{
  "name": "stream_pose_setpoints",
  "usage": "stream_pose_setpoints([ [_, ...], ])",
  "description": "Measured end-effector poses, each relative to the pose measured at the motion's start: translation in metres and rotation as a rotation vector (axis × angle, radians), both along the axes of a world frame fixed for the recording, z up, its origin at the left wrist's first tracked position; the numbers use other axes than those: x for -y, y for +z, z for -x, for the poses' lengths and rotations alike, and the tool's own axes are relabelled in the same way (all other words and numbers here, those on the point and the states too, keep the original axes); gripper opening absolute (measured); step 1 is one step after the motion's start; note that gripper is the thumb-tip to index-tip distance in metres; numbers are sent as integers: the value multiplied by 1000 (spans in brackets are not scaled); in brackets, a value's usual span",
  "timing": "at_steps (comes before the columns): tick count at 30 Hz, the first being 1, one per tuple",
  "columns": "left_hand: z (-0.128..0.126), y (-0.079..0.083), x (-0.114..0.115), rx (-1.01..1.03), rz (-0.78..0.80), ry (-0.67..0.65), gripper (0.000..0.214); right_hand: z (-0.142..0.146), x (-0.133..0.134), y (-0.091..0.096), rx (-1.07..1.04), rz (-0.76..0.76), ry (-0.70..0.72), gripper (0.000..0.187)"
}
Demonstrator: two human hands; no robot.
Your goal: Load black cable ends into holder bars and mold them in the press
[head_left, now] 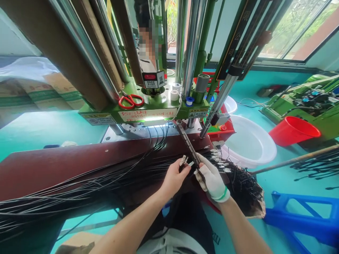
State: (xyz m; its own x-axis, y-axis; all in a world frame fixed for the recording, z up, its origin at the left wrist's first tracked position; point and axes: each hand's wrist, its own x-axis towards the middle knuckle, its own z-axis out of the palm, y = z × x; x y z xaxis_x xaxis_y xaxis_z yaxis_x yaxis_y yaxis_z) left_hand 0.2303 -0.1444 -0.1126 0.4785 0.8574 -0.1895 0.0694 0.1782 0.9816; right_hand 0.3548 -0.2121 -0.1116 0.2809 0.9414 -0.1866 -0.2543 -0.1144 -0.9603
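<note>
While left fingers (185, 168) pinch terminal-tipped black cables (183, 161), tips protruding, gloved right fingers (204, 173) curl alongside

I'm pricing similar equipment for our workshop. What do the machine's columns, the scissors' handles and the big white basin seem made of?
The columns look like polished chromed steel, with mirror-bright streaks. The scissors' handles look like glossy red moulded plastic. The basin looks like smooth white plastic, judging by its rounded rim.
</note>
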Motion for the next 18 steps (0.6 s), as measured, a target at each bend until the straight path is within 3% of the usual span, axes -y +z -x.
stream_pose_setpoints([
  [4,2,0,-2,-43,-94,-68,18,0,0,0,24,12,4,56],
  [10,3,1,-5,-58,-117,-87,18,-4,0,1,26,41,37,57],
  [18,1,4,0,-89,-221,-38,18,4,-1,-5,152,-31,-7,59],
])
